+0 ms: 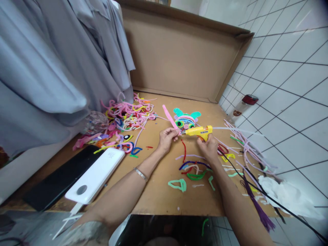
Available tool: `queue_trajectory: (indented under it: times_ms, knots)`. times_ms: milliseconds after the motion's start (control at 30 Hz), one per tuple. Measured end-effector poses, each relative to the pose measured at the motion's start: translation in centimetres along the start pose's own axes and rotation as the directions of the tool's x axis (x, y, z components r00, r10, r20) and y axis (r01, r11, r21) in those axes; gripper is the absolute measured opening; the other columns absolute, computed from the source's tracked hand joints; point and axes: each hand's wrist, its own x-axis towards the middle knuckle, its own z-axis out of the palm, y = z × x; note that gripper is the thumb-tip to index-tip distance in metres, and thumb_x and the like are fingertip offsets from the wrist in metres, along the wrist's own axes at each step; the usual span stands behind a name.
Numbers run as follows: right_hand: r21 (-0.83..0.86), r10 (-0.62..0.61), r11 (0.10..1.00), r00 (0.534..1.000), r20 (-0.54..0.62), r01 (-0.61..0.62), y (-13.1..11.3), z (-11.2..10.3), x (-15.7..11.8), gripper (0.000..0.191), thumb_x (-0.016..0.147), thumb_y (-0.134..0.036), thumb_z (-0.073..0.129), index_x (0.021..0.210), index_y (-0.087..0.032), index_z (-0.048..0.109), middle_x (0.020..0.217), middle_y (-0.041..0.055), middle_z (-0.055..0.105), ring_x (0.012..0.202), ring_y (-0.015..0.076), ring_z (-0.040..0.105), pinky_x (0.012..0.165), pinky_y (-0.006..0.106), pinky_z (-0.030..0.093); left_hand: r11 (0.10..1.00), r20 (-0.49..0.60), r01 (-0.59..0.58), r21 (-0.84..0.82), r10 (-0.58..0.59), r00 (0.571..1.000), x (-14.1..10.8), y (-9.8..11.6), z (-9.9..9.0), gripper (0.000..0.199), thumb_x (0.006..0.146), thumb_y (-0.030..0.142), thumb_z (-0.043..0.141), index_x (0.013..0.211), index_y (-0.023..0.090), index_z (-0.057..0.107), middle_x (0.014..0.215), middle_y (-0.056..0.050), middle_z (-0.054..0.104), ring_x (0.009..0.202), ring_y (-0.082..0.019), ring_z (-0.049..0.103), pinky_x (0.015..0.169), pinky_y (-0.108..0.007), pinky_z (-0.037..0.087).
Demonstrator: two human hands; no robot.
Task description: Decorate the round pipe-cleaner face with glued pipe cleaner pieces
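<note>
My left hand (167, 138) pinches the lower end of a flat pink pipe-cleaner strip (169, 116), which slants up and to the left. In my right hand (208, 147) is a yellow hot glue gun (199, 131), a long clear glue stick trailing out of its back. The nozzle points left, at the strip's end close to my left fingertips; whether it touches I cannot tell. Just behind them sits a colourful pipe-cleaner animal head (186, 121) with green ears, ringed eyes and a pink nose. Its lower part is hidden by the glue gun.
Pipe-cleaner pieces (128, 114) are heaped at the left, near a white power bank (96, 176) and a black slab (61, 177). Loose pieces (196, 167) lie in front. Right are a red-lidded bottle (243, 106), a purple tassel (256, 205), white tissue (284, 193) and a black cord (276, 201).
</note>
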Motion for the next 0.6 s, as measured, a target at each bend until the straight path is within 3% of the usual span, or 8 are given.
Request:
queue_trajectory:
  times_ms: [600]
  knots:
    - [-0.01,-0.004,1.0,1.0,0.024,0.004,-0.11,-0.18,0.05,0.02,0.068,-0.039,0.047,0.074,-0.021,0.053,0.06,0.0029,0.057,0.053,0.0185,0.049,0.056,0.03,0.038,1.0,-0.01,0.016,0.006,-0.016,1.0,-0.07,0.23,-0.01,0.024,0.062,0.037,0.073,0.057,0.015,0.062,0.054,0.0,0.061,0.043,-0.006,0.046,0.046,-0.021,0.036]
